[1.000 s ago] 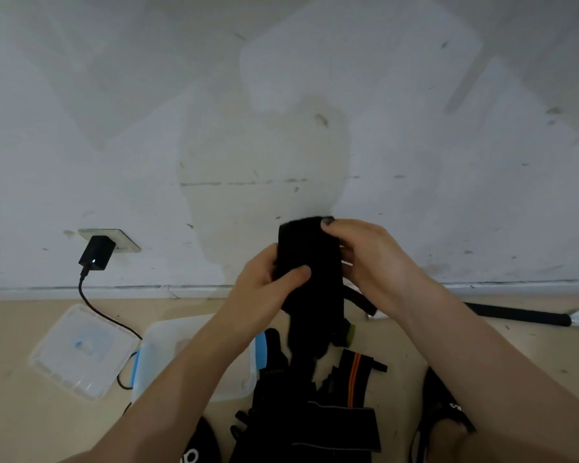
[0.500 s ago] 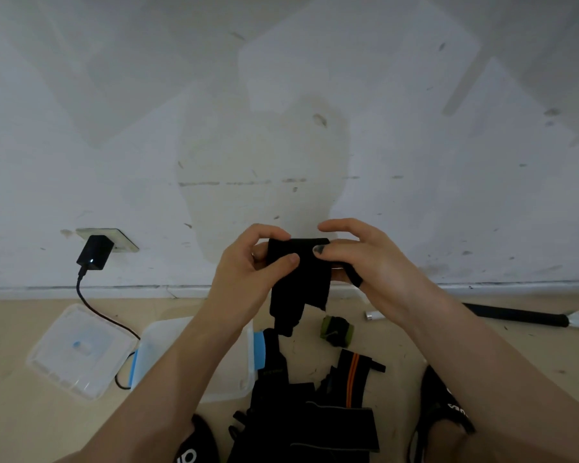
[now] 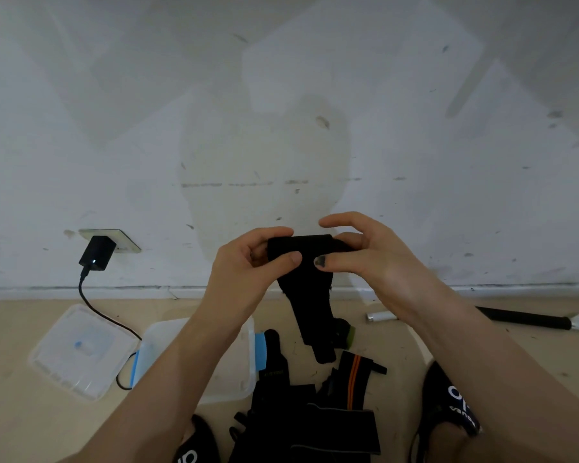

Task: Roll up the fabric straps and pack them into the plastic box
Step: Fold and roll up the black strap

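White wall, scuffed, with a large yellowish stain mid-frame. Grey baseboard along the bottom. Beige floor, specked with debris. Socket low on the left wall, black charger plugged in, LED lit, cable trailing onto floor. Soft, even light.

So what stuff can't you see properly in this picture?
- Plastic box, head view: the left forearm covers most of it, so its contents stay hidden.
- Black strap: the left hand and right hand cover the rolled part's ends, so how tightly it is wound is unclear.
- Strap pile: cut off by the bottom edge; the count is unclear.
- Sandal lettering: cut off, unreadable.
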A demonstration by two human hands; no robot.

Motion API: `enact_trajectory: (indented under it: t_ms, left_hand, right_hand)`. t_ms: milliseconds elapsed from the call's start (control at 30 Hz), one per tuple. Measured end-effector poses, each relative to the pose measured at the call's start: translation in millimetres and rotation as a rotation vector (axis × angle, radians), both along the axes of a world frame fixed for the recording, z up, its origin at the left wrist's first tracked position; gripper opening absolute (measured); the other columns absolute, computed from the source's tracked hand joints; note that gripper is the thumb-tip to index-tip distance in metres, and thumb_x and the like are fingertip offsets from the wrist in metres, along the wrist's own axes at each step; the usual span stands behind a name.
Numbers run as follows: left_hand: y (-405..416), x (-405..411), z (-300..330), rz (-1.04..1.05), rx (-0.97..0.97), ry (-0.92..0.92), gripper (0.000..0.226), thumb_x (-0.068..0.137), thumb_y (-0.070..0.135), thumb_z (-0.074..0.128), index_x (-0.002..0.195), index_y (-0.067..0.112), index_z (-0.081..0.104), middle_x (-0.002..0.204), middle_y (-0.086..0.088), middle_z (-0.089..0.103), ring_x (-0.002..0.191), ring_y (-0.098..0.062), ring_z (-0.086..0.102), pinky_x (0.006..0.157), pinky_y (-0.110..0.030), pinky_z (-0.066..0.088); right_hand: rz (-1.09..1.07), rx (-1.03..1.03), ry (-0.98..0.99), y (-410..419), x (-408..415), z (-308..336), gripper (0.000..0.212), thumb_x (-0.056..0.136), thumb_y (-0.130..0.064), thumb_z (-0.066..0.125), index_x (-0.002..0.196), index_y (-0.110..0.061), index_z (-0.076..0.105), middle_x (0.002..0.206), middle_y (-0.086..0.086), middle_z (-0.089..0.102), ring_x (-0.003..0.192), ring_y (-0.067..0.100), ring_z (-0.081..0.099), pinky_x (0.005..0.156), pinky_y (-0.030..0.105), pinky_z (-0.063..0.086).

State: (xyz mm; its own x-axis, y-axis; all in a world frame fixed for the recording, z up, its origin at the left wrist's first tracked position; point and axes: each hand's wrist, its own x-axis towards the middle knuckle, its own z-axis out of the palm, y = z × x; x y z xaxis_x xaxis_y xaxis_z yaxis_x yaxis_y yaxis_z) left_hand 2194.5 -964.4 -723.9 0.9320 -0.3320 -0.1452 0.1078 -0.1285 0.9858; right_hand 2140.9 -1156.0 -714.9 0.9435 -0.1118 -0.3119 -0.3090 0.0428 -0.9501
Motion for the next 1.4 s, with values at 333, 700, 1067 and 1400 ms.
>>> enact_trajectory:
  t_ms: [333,700,1067,1400]
  left_hand:
    - [-0.2,-0.6,1.3,0.005,0.113,-0.172,0.012,0.092,0.012,0.073,0.103,0.015,0.075,0.083,0.009,0.078,0.08,-0.005,0.075,0.068,-0.012,0.054]
    - [-2.5,-2.3,-2.5,-0.007,0.198,-0.319,0.008,0.098,0.027,0.065,0.091,0.028,0.069,0.076,0.01,0.068,0.071,-0.004,0.065,0.062,-0.013,0.048]
    - [-6.8,-9.3,0.8,-0.09,0.13,-0.344,0.016,0.106,0.013,0.052,0.117,0.024,0.052,0.081,-0.002,0.062,0.069,-0.011,0.063,0.059,-0.02,0.052]
    - [-10.8,-9.5,-9.9,-0.045,0.21,-0.404,0.028,0.105,0.005,0.046,0.105,0.026,0.065,0.095,0.017,0.066,0.092,-0.007,0.064,0.077,-0.019,0.049]
  right_hand:
    - [-0.033,-0.248,-0.204,5.8,1.6,-6.7,0.023,0.086,-0.005,0.079,0.107,-0.015,0.075,0.098,-0.003,0.077,0.094,0.009,0.072,0.089,0.022,0.057]
    - [-0.04,-0.369,-0.24,9.5,5.1,-4.3,0.006,0.093,-0.015,0.072,0.094,-0.021,0.073,0.093,-0.007,0.068,0.088,0.003,0.066,0.077,0.014,0.049]
    - [-0.319,-0.025,-0.147,25.5,2.8,-5.4,0.029,0.086,-0.008,0.08,0.105,-0.01,0.059,0.082,0.004,0.074,0.075,0.014,0.074,0.066,0.021,0.058]
    - [-0.365,-0.196,-0.218,29.8,2.2,-10.9,0.009,0.095,-0.009,0.069,0.091,-0.011,0.061,0.089,0.002,0.072,0.085,0.018,0.073,0.073,0.028,0.061]
